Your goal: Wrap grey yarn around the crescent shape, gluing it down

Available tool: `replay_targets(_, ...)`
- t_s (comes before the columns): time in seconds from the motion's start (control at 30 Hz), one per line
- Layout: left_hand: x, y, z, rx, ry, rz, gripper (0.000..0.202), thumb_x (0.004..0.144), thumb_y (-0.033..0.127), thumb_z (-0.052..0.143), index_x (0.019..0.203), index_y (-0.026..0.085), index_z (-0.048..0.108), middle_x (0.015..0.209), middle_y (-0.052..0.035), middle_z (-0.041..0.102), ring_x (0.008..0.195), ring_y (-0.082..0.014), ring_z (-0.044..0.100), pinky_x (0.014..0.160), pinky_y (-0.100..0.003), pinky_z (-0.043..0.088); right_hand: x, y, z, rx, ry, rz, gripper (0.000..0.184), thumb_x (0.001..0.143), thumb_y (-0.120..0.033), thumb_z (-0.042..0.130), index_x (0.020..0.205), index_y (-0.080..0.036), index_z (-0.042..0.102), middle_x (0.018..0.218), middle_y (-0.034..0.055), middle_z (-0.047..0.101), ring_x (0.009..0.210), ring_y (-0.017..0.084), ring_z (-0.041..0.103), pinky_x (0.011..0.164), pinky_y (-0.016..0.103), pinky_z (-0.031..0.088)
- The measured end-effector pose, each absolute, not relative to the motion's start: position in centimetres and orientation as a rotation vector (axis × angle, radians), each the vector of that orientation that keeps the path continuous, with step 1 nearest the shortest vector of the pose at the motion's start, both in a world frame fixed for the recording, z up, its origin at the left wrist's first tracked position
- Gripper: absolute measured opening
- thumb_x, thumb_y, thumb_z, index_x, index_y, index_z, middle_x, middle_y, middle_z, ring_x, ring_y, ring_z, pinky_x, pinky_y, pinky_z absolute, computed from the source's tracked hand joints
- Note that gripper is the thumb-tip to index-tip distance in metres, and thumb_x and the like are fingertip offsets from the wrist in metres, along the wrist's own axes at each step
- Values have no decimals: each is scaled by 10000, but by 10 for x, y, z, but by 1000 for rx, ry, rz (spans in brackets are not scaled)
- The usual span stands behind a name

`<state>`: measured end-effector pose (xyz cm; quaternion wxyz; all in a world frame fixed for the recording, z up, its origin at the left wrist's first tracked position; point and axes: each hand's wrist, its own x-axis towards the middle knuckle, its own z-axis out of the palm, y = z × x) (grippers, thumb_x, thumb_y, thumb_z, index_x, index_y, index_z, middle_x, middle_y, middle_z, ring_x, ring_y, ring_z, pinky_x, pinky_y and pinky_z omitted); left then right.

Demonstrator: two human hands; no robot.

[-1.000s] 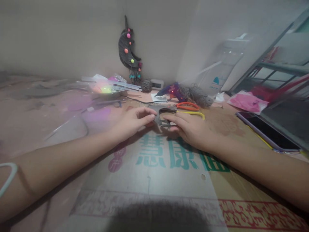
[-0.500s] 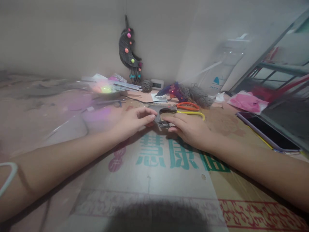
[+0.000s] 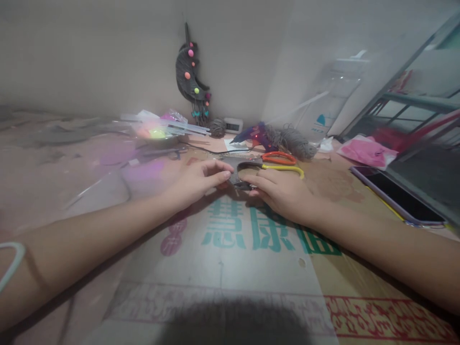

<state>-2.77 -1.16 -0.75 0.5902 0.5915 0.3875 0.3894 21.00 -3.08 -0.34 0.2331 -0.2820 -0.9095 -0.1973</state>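
On printed brown cardboard (image 3: pixel 223 268), the left hand (image 3: pixel 201 184) pinches the left edge of a grey yarn-wrapped crescent (image 3: pixel 234 179); the right hand's (image 3: pixel 285 194) curled fingers meet its lower end, their grip hidden. Just beyond lie orange-and-yellow-handled scissors (image 3: pixel 285 167). Farther, a shallow round bowl (image 3: pixel 163 143) holds bright pieces under clear sticks (image 3: pixel 187 127).

One view, from the person's head, faces forward and down; the brown cardboard with green and red print (image 3: pixel 266 268) fills the near foreground; the bare left hand (image 3: pixel 201 183) and bare right hand (image 3: pixel 282 191) sit mid-frame; the plain grey wall (image 3: pixel 108 57) faces the lens beyond.
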Motion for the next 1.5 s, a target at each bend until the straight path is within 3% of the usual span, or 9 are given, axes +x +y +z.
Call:
replay_targets(0.2,-26,-13,-7,1325,886,914,274,748,336,770,942,168,674,740,12,629,687,-105,588,646,-228,493,210,-30,-4,-767,-2487,-562,320,1021,-289,407,1168,-143,651,853,81,699,750,171,630,605,259,424)
replay_targets(0.47,-28,-11,-8,1412,912,897,273,780,366,747,968,179,681,725,13,637,684,-88,581,609,-182,459,210,-32,-3,-761,-2499,-573,317,1025,-293,407,1166,-148,650,823,67,687,735,163,616,574,255,386)
replay_targets(1.13,-29,-10,-8,1503,937,891,299,781,399,738,976,177,685,741,3,644,684,-119,603,629,-231,460,211,-30,-5,-733,-2499,-505,278,1005,-258,443,1115,-150,674,799,59,687,706,160,612,563,256,387)
replay_targets(1.33,-27,-12,-7,1419,909,903,274,774,367,743,956,176,670,768,-4,651,701,-122,611,634,-233,475,210,-35,2,-877,-2425,-323,359,1022,-342,390,1203,-145,631,991,113,707,882,200,655,709,283,484)
replay_targets(1.5,-25,-14,-6,1391,917,902,272,770,359,745,950,173,662,756,3,639,697,-113,599,645,-231,484,213,-35,4,-927,-2362,-175,438,1032,-404,323,1231,-133,603,904,95,679,821,198,636,722,297,488)
